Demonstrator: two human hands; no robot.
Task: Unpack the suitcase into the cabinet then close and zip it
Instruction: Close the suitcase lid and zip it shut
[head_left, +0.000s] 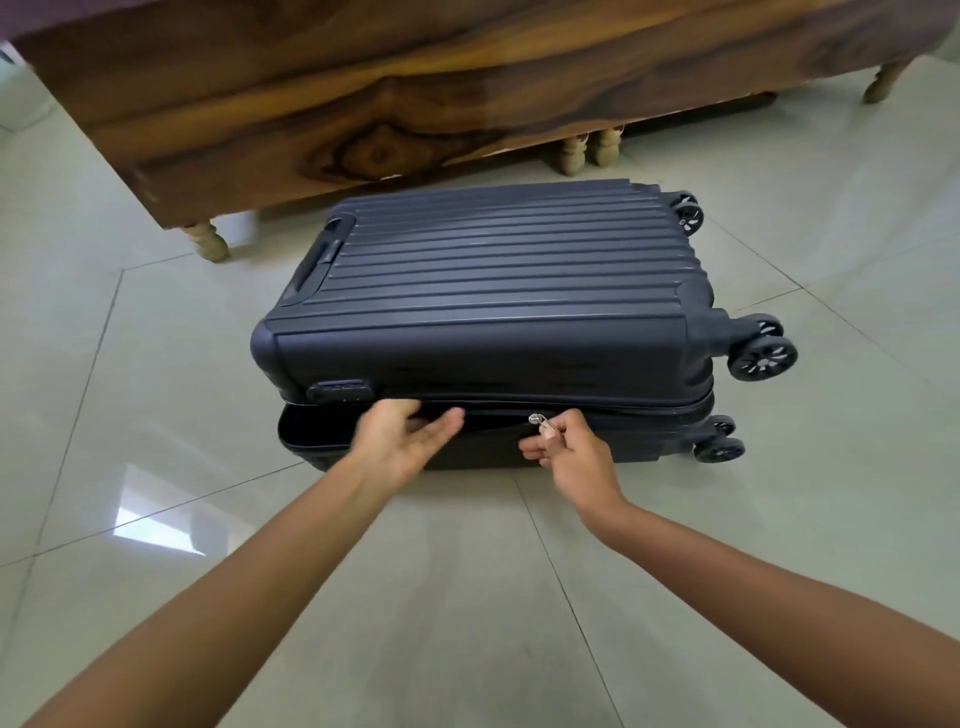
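Bare tiled floor (156, 364) spreads wide to the left of the dark blue suitcase (493, 291), which lies flat just in front of a wooden bed frame (363, 93). Its lid is down, yet the seam gapes at the near left corner; nothing inside can be made out. The left hand (402, 439) rests spread against that seam, fingers straight. Further right, the right hand (571, 452) pinches the silver zipper pull (543, 422). Wheels (761, 356) jut out at the right end.
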